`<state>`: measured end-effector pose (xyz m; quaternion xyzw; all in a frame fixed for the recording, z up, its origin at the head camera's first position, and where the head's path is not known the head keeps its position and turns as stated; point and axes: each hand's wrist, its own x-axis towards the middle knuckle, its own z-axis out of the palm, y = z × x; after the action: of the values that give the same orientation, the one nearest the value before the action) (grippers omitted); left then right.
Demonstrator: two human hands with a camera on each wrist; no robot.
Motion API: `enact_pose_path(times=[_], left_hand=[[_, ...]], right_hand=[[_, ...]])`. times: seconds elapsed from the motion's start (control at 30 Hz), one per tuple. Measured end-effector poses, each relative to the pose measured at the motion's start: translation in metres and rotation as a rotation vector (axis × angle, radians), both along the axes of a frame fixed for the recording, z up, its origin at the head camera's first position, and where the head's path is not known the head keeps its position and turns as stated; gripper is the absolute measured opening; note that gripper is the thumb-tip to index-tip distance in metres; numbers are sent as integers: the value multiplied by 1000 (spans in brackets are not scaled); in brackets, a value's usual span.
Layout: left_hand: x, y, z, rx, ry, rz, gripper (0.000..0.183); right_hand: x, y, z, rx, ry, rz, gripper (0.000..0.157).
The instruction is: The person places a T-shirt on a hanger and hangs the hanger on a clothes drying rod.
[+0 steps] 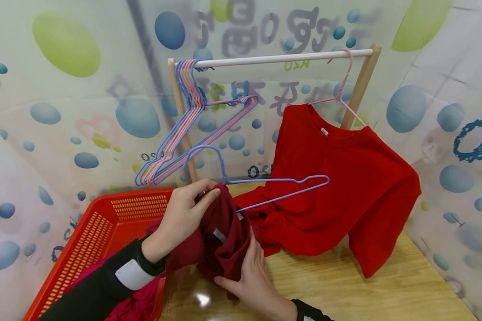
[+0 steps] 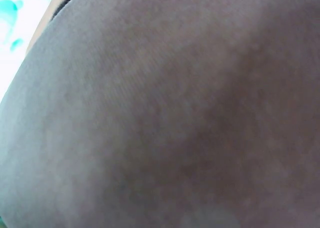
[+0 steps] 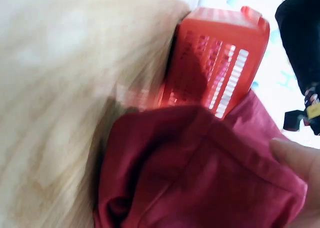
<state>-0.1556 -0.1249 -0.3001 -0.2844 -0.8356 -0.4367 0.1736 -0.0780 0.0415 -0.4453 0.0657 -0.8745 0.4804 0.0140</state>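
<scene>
The maroon top [image 1: 221, 211] lies between your two grips, raised in front of you above the surface [image 1: 305, 285]. Your left grip [image 1: 180, 216] is clamped on its upper edge, thumb and fingers together over the cloth. Your right grip [image 1: 253, 281] holds its lower right side, thumb on the near face and fingers along the far edge; the right wrist view shows your thumb against the cloth.

The blue hanger [image 1: 265, 180] has one end inside the top, and its other end sticks out bare to the right. Its neck stands just beside your left fingertips; you cannot tell whether they touch it.

The basket [image 1: 74, 249] sits to your left with more cloth inside. Ahead, the red shirt [image 1: 325, 191] hangs from the pink hanger [image 1: 341, 92] on the rod [image 1: 265, 59]. The left wrist view is too blurred to read.
</scene>
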Motion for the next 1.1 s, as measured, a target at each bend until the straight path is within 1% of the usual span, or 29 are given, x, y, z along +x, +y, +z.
enact_pose_path(times=[0.07,0.13,0.23,0.37,0.5,0.57,0.7,0.8,0.87,0.97,1.0,1.1], left_hand=[[1,0,0,8,-2,0,20],[1,-1,-1,12,-1,2,20],[1,-2,-1,15,11,16,20],[-1,-7,0,28,36,52,19],[-1,-12,1,42,33,82,18],[-1,-14,2,42,25,92,18],[-1,-18,2,42,19,108,18],[0,-21,2,46,29,122,18],[0,-23,2,52,41,139,18],[1,-27,1,69,58,173,17],[1,-28,1,76,65,184,16],[2,-33,0,96,88,202,14]], right_hand=[[-4,-2,-2,16,23,-25,122],[-7,-1,-4,16,42,-35,112],[-12,7,-6,-44,62,-30,93],[-19,25,-5,-195,77,-38,63],[-25,44,-3,-229,136,-110,37],[-27,52,-2,-246,169,-138,28],[-32,65,2,-290,246,-171,22],[-37,71,8,-329,320,-210,22],[-43,75,13,-373,371,-241,20],[-52,82,24,-423,464,-265,17],[-53,83,32,-425,495,-270,16],[-63,93,46,-380,581,-278,16]])
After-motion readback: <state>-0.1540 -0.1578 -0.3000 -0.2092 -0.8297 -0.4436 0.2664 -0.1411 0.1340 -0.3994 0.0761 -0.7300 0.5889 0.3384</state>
